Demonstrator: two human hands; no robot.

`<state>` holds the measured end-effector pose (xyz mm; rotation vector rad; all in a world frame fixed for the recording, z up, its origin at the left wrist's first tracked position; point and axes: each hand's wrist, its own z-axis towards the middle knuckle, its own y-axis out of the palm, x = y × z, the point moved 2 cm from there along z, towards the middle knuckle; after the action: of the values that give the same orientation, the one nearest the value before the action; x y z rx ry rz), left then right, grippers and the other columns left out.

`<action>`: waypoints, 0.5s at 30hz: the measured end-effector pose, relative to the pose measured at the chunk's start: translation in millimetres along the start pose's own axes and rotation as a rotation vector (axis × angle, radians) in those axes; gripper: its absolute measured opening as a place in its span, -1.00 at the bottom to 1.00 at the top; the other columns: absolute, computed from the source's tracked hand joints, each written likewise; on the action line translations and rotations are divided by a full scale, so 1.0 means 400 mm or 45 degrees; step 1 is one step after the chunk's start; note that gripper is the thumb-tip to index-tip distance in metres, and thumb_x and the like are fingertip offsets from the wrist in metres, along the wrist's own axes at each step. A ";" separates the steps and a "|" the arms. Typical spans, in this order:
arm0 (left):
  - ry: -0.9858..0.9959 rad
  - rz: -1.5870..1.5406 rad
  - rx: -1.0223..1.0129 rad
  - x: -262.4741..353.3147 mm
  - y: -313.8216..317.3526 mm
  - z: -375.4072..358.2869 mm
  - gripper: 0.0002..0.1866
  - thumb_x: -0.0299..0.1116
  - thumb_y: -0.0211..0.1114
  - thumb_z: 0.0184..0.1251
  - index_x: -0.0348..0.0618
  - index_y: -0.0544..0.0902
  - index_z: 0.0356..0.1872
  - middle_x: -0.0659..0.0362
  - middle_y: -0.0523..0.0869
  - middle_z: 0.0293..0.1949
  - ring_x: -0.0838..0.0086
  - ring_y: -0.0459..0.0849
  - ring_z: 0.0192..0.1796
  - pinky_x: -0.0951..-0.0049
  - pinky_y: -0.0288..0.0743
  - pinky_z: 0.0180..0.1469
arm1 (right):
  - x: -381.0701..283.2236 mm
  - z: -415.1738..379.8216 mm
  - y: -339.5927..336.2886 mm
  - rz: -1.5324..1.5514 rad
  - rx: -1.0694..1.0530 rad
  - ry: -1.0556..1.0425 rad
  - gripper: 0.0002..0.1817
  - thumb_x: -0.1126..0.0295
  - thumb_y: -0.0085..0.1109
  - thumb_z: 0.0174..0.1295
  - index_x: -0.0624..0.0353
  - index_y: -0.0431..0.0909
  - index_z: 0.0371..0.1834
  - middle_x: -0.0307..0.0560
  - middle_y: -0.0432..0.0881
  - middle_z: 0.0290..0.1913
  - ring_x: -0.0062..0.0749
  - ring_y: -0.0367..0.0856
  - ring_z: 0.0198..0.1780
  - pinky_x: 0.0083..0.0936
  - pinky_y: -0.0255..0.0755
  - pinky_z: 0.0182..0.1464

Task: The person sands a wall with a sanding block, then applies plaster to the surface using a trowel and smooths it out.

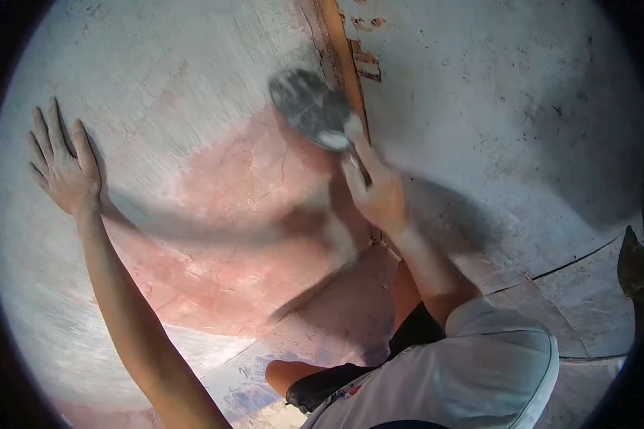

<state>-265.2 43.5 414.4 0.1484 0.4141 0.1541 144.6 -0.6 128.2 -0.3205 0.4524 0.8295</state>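
Observation:
My left hand [63,166] lies flat with fingers spread against a pale plastered wall [164,79] at the far left. My right hand [379,193] grips the handle of a dark, plaster-smeared trowel [311,109], whose blade is pressed to the wall beside a vertical orange strip [340,53]. The trowel is blurred. A reddish unplastered patch [250,186] spreads between my two hands.
A second wall face [494,93] runs right of the orange strip, with chipped spots near the top. The cracked concrete floor [579,286] lies at lower right. My knees and white shirt [479,372] fill the bottom. A dark object [633,264] stands at the right edge.

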 end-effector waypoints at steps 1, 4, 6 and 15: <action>0.007 -0.007 -0.012 0.001 0.001 -0.002 -0.33 0.31 -0.10 0.73 0.62 0.24 0.78 0.40 0.19 0.83 0.13 0.13 0.82 -0.23 -0.11 0.78 | -0.022 0.068 -0.005 0.100 -0.032 -0.028 -0.38 0.34 0.25 0.55 -0.04 0.45 0.67 0.36 0.79 0.04 0.45 0.75 -0.08 0.07 0.66 -0.10; 0.007 0.008 -0.005 0.001 -0.003 -0.006 -0.33 0.30 -0.10 0.73 0.61 0.25 0.78 0.39 0.19 0.82 0.12 0.13 0.82 -0.23 -0.11 0.78 | -0.085 0.212 -0.022 0.175 -0.199 0.124 -0.37 0.40 0.24 0.55 0.13 0.40 0.68 0.42 0.75 0.15 0.51 0.68 0.08 -0.10 0.65 0.01; -0.014 -0.001 -0.047 -0.002 -0.004 -0.003 -0.33 0.30 -0.09 0.73 0.61 0.24 0.78 0.38 0.19 0.83 0.13 0.12 0.83 -0.23 -0.11 0.79 | -0.051 0.170 -0.002 0.151 -0.173 0.086 -0.35 0.37 0.24 0.55 0.05 0.39 0.69 0.43 0.75 0.05 0.50 0.70 -0.02 0.04 0.62 -0.06; -0.011 0.016 -0.044 -0.010 0.001 -0.008 -0.34 0.28 -0.08 0.75 0.62 0.24 0.78 0.39 0.16 0.83 0.12 0.12 0.82 -0.25 -0.11 0.79 | -0.034 0.089 0.009 0.142 -0.142 0.099 -0.32 0.35 0.26 0.52 -0.01 0.39 0.70 0.38 0.77 0.10 0.46 0.75 -0.02 0.10 0.66 -0.02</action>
<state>-270.1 43.6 413.1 0.1181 0.4019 0.1730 143.0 8.7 165.4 -0.4353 0.5009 0.9552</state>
